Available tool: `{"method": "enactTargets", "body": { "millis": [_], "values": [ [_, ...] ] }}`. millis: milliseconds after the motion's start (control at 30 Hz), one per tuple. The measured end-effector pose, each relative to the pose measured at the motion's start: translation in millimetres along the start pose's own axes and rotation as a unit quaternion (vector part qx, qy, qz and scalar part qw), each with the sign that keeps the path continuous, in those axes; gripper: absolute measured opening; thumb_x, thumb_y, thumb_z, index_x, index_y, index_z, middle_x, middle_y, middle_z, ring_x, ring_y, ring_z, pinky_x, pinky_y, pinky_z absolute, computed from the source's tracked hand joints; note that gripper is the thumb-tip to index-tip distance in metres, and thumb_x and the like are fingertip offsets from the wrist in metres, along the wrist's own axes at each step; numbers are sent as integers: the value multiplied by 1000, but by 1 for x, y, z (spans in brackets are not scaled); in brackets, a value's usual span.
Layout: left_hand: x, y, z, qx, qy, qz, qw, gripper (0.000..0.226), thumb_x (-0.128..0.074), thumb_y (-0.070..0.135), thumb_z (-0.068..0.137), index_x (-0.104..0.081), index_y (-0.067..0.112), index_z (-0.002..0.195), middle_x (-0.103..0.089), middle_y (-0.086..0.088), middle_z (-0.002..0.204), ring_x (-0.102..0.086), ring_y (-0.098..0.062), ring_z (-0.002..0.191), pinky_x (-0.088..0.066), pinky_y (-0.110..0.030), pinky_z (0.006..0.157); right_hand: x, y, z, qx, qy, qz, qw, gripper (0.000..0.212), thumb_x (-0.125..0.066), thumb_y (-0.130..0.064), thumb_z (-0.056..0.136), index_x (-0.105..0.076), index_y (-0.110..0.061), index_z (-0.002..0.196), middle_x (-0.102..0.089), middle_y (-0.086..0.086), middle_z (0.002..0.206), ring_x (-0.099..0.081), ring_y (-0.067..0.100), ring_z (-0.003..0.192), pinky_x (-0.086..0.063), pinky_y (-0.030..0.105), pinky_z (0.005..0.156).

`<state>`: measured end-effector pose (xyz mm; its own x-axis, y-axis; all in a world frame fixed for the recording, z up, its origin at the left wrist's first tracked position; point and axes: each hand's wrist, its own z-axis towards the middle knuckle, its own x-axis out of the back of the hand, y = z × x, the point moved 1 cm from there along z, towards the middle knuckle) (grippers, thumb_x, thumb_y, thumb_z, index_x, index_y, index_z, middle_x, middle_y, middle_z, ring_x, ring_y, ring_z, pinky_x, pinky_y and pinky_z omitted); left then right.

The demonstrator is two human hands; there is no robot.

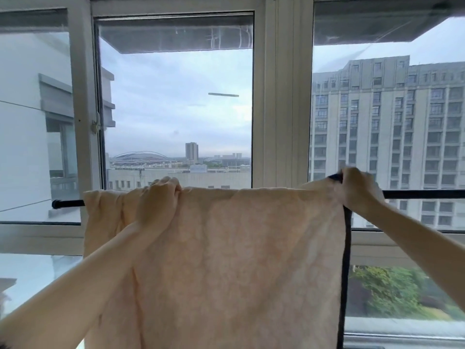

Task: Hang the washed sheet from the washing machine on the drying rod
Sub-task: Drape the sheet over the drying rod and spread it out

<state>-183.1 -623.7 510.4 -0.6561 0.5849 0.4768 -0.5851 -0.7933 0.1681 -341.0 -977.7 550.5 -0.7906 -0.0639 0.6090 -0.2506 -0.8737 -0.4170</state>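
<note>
At the far left the black drying rod [68, 204] shows its capped end, running level across the window [176, 102] and out past the right edge. Just right of that cap the sheet [226, 260], pale peach with a faint pattern, begins: its left part is bunched into folds over the rod, which suggests this side has yet to be spread out. The cloth is draped over the rod and hangs down past the bottom of the view, so the task's thing is already on the rod and not in the machine.

Next comes the left hand [161, 197], its grip closed over the top fold, fingers curled over the rod line and pinching the cloth there. It seems placed to anchor the sheet, so that pulling from the other side does not drag the whole thing along.

The middle stretch of cloth lies flat and taut between the two hands.

At the right, the right hand [357, 187] holds the upper corner, its grip tight on the dark trim [347, 248] that runs down the sheet's right edge; the corner is lifted slightly above the rod. That hold looks meant to draw the edge sideways and straighten it. Judging from this, hanging is nearly done and only smoothing the left folds remains
</note>
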Motion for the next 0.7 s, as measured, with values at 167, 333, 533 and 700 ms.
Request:
{"method": "enactTargets", "body": {
  "millis": [167,333,533,700],
  "values": [
    [-5,6,-3,19,9,-19,1000,11,-48,15,96,-58,13,91,-62,0,92,-57,-20,88,-46,-38,78,-15,0,-13,69,-24,-55,996,18,-57,-14,89,-59,-4,103,-57,11,103,-57,28,89,-49,35,69],
    [-3,5,-2,24,7,-39,999,8,-50,15,95,-57,14,91,-63,-1,88,-59,-20,84,-50,-42,79,-26,-10,-12,135,-32,-47,989,20,-54,-9,91,-62,-6,109,-52,14,109,-53,30,95,-44,32,81],
    [-16,34,1,-69,-42,-82,993,18,-57,22,94,-65,15,108,-69,2,101,-62,-15,93,-48,-36,92,-25,-10,-6,86,-19,22,996,34,-63,-7,88,-49,-3,119,-52,18,112,-51,21,81,-38,26,69],
    [-41,62,10,-134,-70,-136,979,21,-59,27,92,-68,20,110,-70,6,103,-66,-13,87,-55,-38,81,-31,-2,-18,43,-16,48,998,39,-63,-23,90,-41,-8,118,-47,13,106,-51,21,78,-39,28,65]
  ]
}}
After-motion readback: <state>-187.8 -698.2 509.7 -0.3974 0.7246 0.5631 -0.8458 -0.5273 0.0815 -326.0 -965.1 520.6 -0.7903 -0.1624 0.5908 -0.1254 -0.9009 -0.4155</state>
